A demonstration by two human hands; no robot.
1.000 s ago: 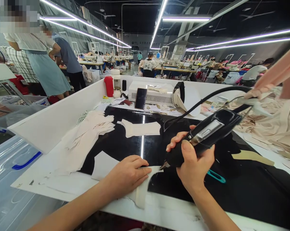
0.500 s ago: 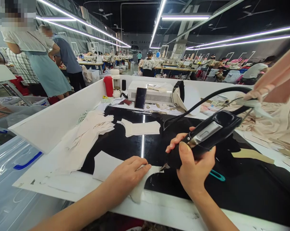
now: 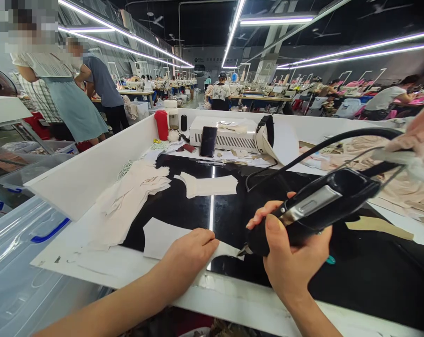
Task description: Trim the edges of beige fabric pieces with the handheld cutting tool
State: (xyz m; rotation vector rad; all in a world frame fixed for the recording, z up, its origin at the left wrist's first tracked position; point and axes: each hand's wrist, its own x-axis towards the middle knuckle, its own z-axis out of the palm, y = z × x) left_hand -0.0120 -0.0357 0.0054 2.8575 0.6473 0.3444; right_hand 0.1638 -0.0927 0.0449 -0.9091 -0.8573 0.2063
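My left hand (image 3: 192,252) presses down on a white fabric piece (image 3: 160,236) at the table's near edge, its fingers together and curled over it. My right hand (image 3: 292,262) is wrapped round a black corded hand tool (image 3: 320,206) with a pointed metal tip. That tip touches or nearly touches the right end of the fabric piece, on the black work surface (image 3: 366,281). A small turquoise item (image 3: 330,260) shows partly behind my right hand. Farther back lies a cut white piece (image 3: 212,185), and a pile of pale fabric pieces (image 3: 127,201) is at the left.
A phone (image 3: 208,141) leans on a white vented box (image 3: 229,133), beside a red cup (image 3: 161,125). The tool's thick cable (image 3: 313,145) arches over the right side, near heaped beige fabric (image 3: 401,187) and a tan strip (image 3: 378,226). Low white walls (image 3: 74,173) border the table. People work beyond.
The tool in my right hand has tilted and shifted right and slightly down in view. My left fingers look more curled on the fabric. The turquoise item is now mostly hidden.
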